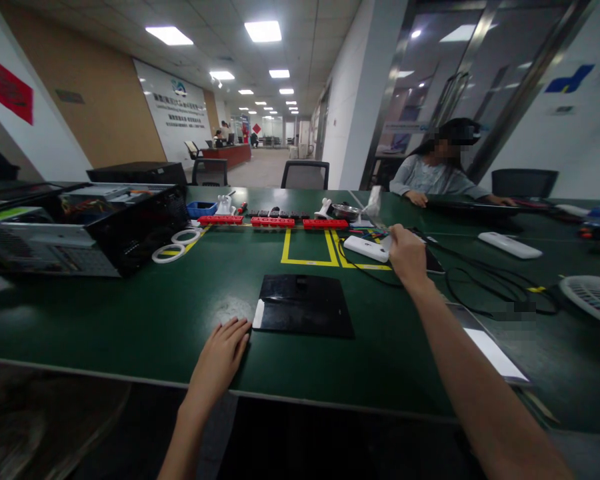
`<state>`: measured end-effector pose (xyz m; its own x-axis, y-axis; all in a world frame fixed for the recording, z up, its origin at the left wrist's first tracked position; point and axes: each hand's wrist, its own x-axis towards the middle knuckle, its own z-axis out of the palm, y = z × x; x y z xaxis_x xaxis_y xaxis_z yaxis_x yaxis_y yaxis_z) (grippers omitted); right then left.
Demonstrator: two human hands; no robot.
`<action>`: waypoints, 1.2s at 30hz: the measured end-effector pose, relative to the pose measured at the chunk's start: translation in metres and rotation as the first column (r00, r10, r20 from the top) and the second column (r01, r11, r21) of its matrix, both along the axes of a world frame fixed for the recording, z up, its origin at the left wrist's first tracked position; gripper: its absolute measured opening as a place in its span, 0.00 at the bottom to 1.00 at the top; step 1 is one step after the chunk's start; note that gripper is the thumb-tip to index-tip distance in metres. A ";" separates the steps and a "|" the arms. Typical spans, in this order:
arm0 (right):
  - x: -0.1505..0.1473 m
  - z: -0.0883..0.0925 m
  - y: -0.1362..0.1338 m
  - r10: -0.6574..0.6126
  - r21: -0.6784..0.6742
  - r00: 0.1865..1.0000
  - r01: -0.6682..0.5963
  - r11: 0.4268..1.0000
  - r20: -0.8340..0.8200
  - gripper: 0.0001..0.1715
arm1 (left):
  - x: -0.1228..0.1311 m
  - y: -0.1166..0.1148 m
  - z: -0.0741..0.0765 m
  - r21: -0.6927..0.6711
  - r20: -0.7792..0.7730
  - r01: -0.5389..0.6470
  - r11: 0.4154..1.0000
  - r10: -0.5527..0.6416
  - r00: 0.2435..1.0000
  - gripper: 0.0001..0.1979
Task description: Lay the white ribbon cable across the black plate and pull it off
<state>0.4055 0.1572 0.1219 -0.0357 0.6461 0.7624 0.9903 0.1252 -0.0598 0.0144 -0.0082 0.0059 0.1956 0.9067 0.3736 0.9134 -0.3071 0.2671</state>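
Observation:
My left hand (pixel 225 347) lies flat on the green table, fingers stretched out. Its fingertips are beside the left edge of a glossy black panel (pixel 305 310), which rests flat and has a white patch at its lower left. My right hand (pixel 407 257) reaches forward with its fingers closed, close to the right end of a white power bank-like block (pixel 366 248). A whitish, partly see-through item (pixel 375 201) rises just beyond those fingers; I cannot make out its kind or whether the hand grips it. Thin coloured wires (pixel 363 233) lie near it.
An open computer case (pixel 150 233) stands at the left, with white rings (pixel 169 253) beside it. Red strips (pixel 273 222) line the back, near yellow tape outlines (pixel 310 263). Black cables (pixel 490 287) and a tablet (pixel 495 353) lie at right. A person (pixel 437 167) sits opposite.

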 end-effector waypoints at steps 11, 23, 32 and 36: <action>-0.047 0.011 -0.085 0.384 0.003 0.475 -0.625 0.780 -0.792 0.18 | -0.001 0.000 -0.002 -0.016 0.032 0.000 1.000 0.000 0.999 0.17; -0.058 -0.056 -0.078 0.162 -0.586 0.597 -0.802 0.114 -0.786 0.19 | -0.015 0.009 -0.014 0.097 0.244 -0.045 0.994 0.020 0.970 0.18; -0.057 -0.059 -0.076 0.178 -0.644 0.664 -0.748 0.160 -0.727 0.20 | 0.039 0.004 0.029 0.145 -0.062 0.192 0.971 -0.185 0.981 0.19; -0.054 -0.061 -0.075 0.183 -0.637 0.659 -0.752 0.168 -0.730 0.20 | 0.071 0.012 0.041 0.055 -0.179 0.285 0.957 -0.272 0.946 0.20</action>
<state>0.3515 0.0822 0.0608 -0.5050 0.8406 -0.1960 0.5577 0.1445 -0.8174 0.0856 0.0037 0.0472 0.5019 0.7762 0.3816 0.8179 -0.5694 0.0825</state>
